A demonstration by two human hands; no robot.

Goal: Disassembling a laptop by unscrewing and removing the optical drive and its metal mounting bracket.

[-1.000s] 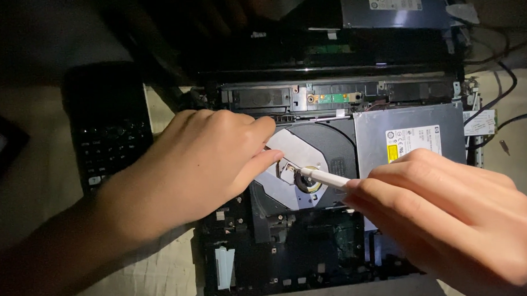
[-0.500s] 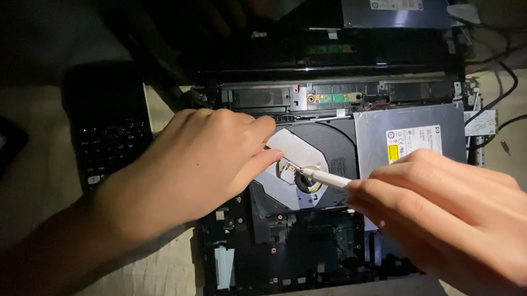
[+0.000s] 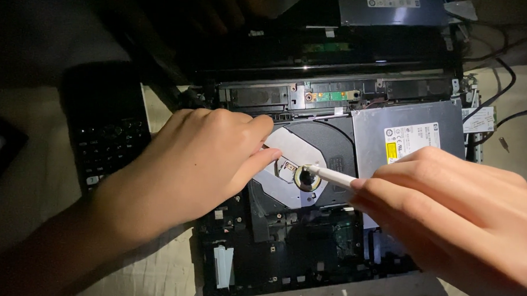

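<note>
- While the scene is dim, the biggest thing is the opened black laptop chassis on a pale cloth, with its inner boards bare.
- A second grey metal drive lies at the top edge; its white-and-yellow label is cut off by the frame.
- The grey metal optical drive sits in the chassis; a white rectangular label with a small yellow patch is on its right half, partly behind the right hand.
- The left hand lies flat across the chassis, fingertips touching the silver plate of the drive, gripping nothing.
- The right hand is closed on a thin white stick, whose tip touches the round spindle hub in the middle of the drive tray.
- A black keypad device lies left of the chassis, its keys hard to make out.
- Black cables run at the right, beside a small white tag.
- The hands are apart, either side of the hub.
</note>
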